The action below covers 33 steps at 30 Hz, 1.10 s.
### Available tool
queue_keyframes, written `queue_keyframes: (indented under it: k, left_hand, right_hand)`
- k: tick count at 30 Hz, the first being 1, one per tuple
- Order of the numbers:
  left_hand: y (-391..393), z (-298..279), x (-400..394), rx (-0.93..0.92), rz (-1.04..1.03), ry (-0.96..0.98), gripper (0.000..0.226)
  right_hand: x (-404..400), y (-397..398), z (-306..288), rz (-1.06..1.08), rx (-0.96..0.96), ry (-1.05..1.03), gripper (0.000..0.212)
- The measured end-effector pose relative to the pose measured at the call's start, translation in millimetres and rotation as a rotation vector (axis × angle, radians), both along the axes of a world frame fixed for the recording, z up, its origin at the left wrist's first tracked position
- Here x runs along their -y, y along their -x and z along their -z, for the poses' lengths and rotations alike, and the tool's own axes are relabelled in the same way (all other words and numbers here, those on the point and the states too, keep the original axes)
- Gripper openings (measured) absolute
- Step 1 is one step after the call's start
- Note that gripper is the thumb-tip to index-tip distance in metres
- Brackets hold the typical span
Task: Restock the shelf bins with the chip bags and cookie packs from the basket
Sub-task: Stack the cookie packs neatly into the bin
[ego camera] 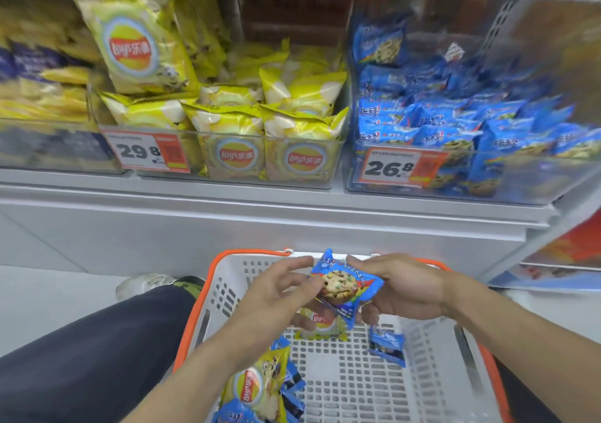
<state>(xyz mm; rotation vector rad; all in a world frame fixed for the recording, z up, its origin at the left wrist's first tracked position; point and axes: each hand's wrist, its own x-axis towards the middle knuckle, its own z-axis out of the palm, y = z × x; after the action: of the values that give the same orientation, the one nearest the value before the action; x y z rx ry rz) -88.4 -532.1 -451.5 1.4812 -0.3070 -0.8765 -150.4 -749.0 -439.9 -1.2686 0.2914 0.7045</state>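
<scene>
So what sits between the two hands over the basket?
Head view: one blue cookie pack, pinched by the left hand and right hand from either side.

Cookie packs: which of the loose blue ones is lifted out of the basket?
The cookie pack held between the left hand and right hand; the other blue packs lie on the basket floor.

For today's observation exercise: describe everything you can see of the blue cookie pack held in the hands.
The blue cookie pack is a small, glossy, crinkled wrapper printed with a chocolate-chip cookie and white lettering. It sits tilted above the basket, pinched between the left hand and the right hand.
</scene>
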Motion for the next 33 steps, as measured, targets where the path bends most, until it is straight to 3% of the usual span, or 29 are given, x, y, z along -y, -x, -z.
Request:
queue_keyframes:
  k: [5,8,12,14,20,24,26,29,33]
  left_hand:
    - [1,-9,18,0.101,-0.004,-0.034,0.042]
    - [-2,-18,29,0.093,-0.088,0.001,0.046]
    - [-6,-42,47,0.149,-0.187,0.080,0.046]
    - [-9,-56,58,0.214,-0.201,0.115,0.044]
    - [-24,-92,86,0.704,-0.279,0.137,0.034]
    - [-43,-116,93,1.122,-0.325,0.043,0.025]
    - [-58,-124,98,1.290,-0.294,-0.010,0.026]
    - [-86,-136,114,1.395,-0.256,-0.085,0.026]
    - [-124,-159,147,1.318,-0.251,-0.181,0.025]
  right_hand:
    - [12,2,-19,0.054,0.069,0.111,0.051]
    - [24,4,-38,0.123,0.119,0.078,0.052]
    - [40,10,-61,0.178,0.381,0.231,0.032]
    - [43,12,-66,0.275,0.503,0.335,0.033]
    - [47,6,-83,0.674,0.759,0.438,0.045]
    - [59,1,-106,0.871,0.935,0.684,0.032]
    - [67,-5,-115,0.936,0.955,0.808,0.038]
    - [79,-16,-118,0.987,0.925,1.004,0.038]
    - [91,-33,-119,1.025,0.888,1.152,0.034]
